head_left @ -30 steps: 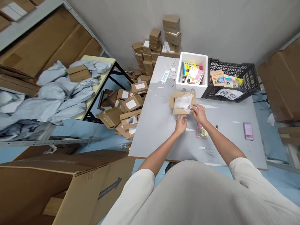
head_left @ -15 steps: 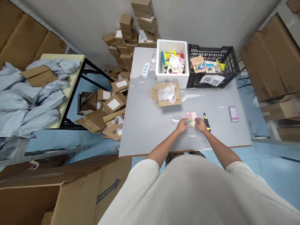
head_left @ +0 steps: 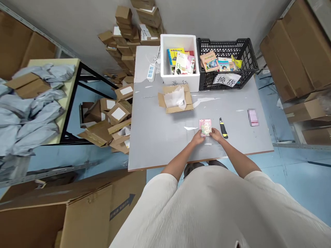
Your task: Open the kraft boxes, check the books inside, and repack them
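Observation:
Near the front of the grey table, a small pink book (head_left: 205,127) with a greenish picture is held between both hands. My left hand (head_left: 198,137) grips its lower left edge, fingers closed. My right hand (head_left: 216,134) pinches the lower right edge. A black and yellow utility knife (head_left: 223,128) lies just right of my right hand. Beyond the book stands an open cardboard box (head_left: 178,109) with white wrapping paper (head_left: 176,99) inside.
At the table's back are a white foam box (head_left: 181,80) and a black crate (head_left: 227,84), both holding books. A power strip (head_left: 151,73) lies left, a phone (head_left: 253,117) right. Grey parcels (head_left: 33,113) cover a side table; cartons (head_left: 119,113) fill the floor between.
The camera view has shifted, so the table's items appear further left and higher. My hands have slid toward the lower corners of the book, which still lies between them.

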A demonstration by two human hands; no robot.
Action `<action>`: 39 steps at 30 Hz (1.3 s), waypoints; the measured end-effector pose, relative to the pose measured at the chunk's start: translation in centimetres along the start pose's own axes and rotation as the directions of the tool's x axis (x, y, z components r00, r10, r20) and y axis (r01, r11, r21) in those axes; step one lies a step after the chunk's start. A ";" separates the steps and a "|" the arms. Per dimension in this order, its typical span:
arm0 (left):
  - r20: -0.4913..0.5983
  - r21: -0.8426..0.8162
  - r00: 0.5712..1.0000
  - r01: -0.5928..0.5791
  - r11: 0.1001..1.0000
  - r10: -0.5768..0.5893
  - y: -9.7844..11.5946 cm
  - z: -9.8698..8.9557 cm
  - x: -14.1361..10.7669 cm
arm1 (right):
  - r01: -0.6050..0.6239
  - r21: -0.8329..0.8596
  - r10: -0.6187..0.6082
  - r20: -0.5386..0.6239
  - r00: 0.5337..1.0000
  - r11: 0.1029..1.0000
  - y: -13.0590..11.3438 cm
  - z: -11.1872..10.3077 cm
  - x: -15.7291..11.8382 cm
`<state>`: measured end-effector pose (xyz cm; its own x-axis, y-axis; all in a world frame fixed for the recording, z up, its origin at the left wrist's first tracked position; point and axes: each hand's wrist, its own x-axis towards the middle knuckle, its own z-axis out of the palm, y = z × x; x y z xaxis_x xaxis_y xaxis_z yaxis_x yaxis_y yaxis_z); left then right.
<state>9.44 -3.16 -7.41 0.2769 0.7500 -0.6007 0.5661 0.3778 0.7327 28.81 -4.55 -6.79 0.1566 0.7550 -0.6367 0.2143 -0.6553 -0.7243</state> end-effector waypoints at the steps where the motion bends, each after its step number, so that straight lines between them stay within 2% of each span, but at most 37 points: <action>1: 0.000 -0.002 1.000 -0.001 1.000 0.001 -0.1 0.1 -0.1 | -0.013 0.030 0.013 0.000 1.000 0.999 0.0 0.0 0.0; 4: -0.014 -0.011 1.000 -0.007 1.000 0.007 -0.5 0.3 -0.2 | -0.052 0.067 0.055 -0.038 0.998 0.996 0.0 0.0 0.2; 8: -0.016 -0.053 1.000 -0.022 0.998 0.021 -1.1 0.6 -0.2 | -0.072 0.024 0.074 -0.119 0.990 0.997 -0.1 0.4 0.4; 12: 0.030 -0.123 0.999 -0.031 0.992 0.035 -1.4 0.8 -0.2 | -0.012 -0.073 0.002 -0.132 0.991 0.997 -0.6 0.7 0.1; 14: 0.012 -0.148 0.998 -0.061 0.987 0.063 -1.3 0.7 -0.3 | 0.040 -0.141 -0.060 -0.144 0.988 0.989 -1.0 0.9 -0.2; 17: -0.093 -0.151 0.990 -0.114 0.982 0.101 -0.8 0.0 -0.7 | 0.138 -0.203 -0.168 -0.139 0.976 0.969 -1.5 1.5 -0.6; 20: -0.258 -0.110 0.961 -0.135 0.985 0.103 -0.3 -1.4 -1.1 | 0.225 -0.154 -0.235 -0.050 0.971 0.962 -1.9 2.6 -0.9; 23: -0.399 -0.064 0.915 -0.098 0.993 0.065 -0.5 -3.1 -1.4 | 0.219 -0.102 -0.215 0.046 0.975 0.970 -2.0 3.4 -0.9; 25: -0.427 -0.077 0.904 -0.039 0.996 0.003 -1.2 -4.1 -1.6 | 0.194 -0.126 -0.188 0.064 0.980 0.973 -1.8 3.6 -0.8; 28: -0.356 -0.124 0.925 0.094 0.988 -0.132 -2.7 -5.1 -1.9 | 0.142 -0.185 -0.135 0.051 0.990 0.973 -1.5 3.6 -0.8; 30: -0.303 -0.125 0.939 0.133 0.983 -0.165 -3.8 -5.4 -2.1 | 0.101 -0.189 -0.095 0.042 0.995 0.977 -1.2 3.7 -0.8; 35: -0.259 -0.074 0.966 -0.001 0.997 -0.019 -5.3 -4.8 -2.5 | 0.037 -0.116 -0.028 0.083 0.996 0.993 -0.9 4.6 -0.9; 39: -0.194 -0.026 0.980 -0.041 0.999 0.036 -5.4 -4.1 -2.6 | 0.014 -0.065 -0.007 0.105 0.994 0.998 -0.9 5.2 -1.2</action>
<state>2.50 -4.96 -8.46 0.1413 0.8538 -0.5010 0.5337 0.3605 0.7650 23.38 -4.94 -6.76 0.0533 0.7533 -0.6555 0.2788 -0.6416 -0.7146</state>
